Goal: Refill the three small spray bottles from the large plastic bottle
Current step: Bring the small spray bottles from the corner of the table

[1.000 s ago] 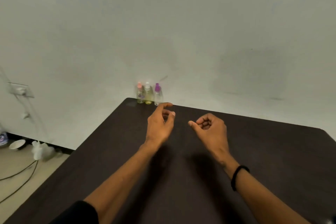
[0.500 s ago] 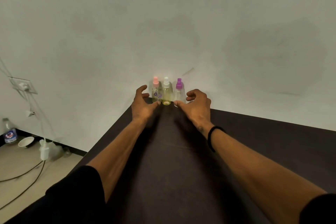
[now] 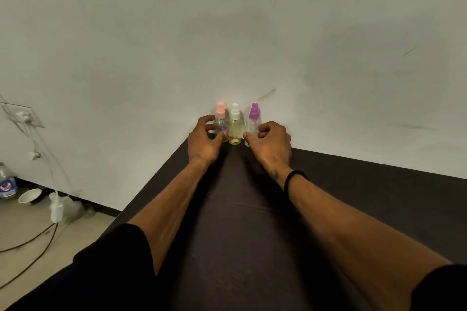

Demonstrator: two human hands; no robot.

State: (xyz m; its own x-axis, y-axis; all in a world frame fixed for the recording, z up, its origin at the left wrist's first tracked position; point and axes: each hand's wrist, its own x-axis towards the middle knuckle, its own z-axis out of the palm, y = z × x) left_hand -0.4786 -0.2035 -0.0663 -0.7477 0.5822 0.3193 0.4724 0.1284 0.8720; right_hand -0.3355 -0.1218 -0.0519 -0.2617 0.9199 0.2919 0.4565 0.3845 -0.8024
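Head view: left hand (image 3: 203, 141) curls round the pink bottle (image 3: 221, 121), right hand (image 3: 270, 142) round the purple bottle (image 3: 253, 120); white bottle (image 3: 235, 125) stands between, on the table (image 3: 379, 197).

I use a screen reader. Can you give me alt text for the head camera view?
Both hands reach three small spray bottles at the dark table's far corner: left hand curls around the pink-capped bottle, right hand around the purple-capped bottle, the white-capped bottle between them.
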